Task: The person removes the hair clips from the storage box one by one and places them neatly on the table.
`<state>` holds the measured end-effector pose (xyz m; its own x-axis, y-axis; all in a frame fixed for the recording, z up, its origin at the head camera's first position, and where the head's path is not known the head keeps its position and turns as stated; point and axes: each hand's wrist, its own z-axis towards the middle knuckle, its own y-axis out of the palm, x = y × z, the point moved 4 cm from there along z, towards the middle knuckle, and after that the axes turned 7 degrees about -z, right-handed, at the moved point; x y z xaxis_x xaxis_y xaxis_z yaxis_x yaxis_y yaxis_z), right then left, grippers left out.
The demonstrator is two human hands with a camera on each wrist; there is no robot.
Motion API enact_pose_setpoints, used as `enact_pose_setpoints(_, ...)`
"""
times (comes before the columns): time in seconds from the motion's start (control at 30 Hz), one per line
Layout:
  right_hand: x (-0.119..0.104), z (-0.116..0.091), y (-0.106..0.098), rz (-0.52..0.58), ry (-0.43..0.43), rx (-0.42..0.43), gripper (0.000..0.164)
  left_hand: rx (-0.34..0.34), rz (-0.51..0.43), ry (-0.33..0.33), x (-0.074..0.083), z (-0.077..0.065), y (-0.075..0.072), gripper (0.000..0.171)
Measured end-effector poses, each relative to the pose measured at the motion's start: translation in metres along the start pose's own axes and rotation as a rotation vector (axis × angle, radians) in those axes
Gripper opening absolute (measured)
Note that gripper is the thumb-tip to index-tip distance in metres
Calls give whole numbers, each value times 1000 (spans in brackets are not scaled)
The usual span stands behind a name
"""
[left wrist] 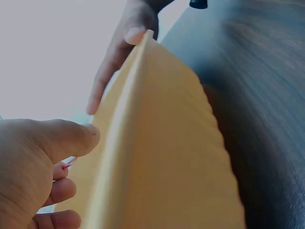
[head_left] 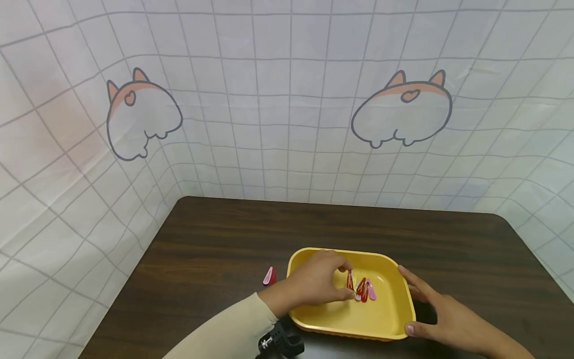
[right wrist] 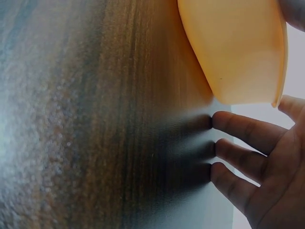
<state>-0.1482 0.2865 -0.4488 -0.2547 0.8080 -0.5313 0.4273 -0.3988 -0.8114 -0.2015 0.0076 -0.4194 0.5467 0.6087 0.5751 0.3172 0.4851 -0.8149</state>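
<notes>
A yellow plastic basket (head_left: 390, 319) sits on the dark table. My left hand (head_left: 316, 279) reaches over its left side and pinches a red hair clip (head_left: 350, 281) between thumb and fingers. In the left wrist view a bit of red clip (left wrist: 70, 162) shows by the fingertips. Beside the hand, several red and pink hair clips (head_left: 371, 290) lie in a small group on the basket floor. My right hand (head_left: 441, 314) rests at the basket's right end, thumb at the near corner, index finger along the rim. Its other fingers (right wrist: 238, 186) extend beside the basket, fingertips close to the tabletop.
A pink hair clip (head_left: 268, 275) and a red hair clip (head_left: 273, 277) lie on the table (head_left: 215, 239) left of the basket. A black wrist device (head_left: 280, 341) is under the left forearm. A white grid-patterned curtain (head_left: 287, 124) stands behind the table and at both sides.
</notes>
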Motion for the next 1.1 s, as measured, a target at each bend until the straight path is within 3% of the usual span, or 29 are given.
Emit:
enact_pose_setpoints(0.7,-5,0,-6,4,-22,0,105,65,14,-25,-25,-28,-56,46)
enact_pose_setpoints(1.1,-6,0,-6,-3,-7,9,106,80,-25,-17,-47,-44,-73,48)
